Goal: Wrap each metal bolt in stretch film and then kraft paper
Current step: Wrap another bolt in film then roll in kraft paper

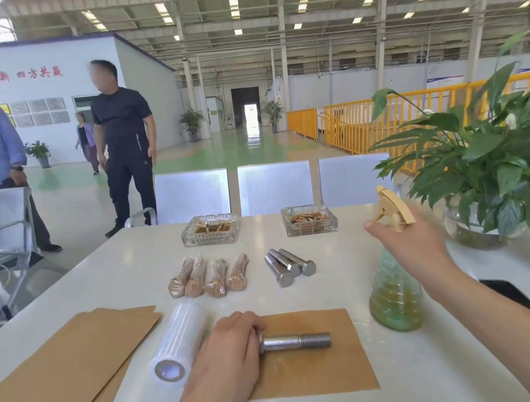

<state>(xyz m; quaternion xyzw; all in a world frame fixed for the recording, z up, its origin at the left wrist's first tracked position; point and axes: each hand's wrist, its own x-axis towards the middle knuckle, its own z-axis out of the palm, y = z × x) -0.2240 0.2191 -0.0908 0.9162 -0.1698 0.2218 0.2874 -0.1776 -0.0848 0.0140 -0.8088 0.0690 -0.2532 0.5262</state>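
The grey steel hex-head bolt [295, 341] lies flat on a small brown kraft paper sheet [319, 368] right in front of the person, its long axis running left to right: head to the left, threaded end pointing right. The left hand [226, 354] sits at that head end, fingers curled down and touching the hex head, pinning it rather than lifting it. Just to the left of that hand lies the white roll of clear stretch film [179, 342], angled with its core facing the camera.

The right hand [407, 241] is well away, up on the tan trigger of the green plastic spray bottle [395, 295], wrapped around the nozzle neck; that bottle stands off the right edge of the sheet.

So the left hand is plainly the nearer one to both bolt and film. The likely next step is film across the shank, and the roll's position beside the head end suits that. Farther back, four bolts already wrapped in paper [208, 275] and three bare steel bolts [290, 266] wait near mid-table.
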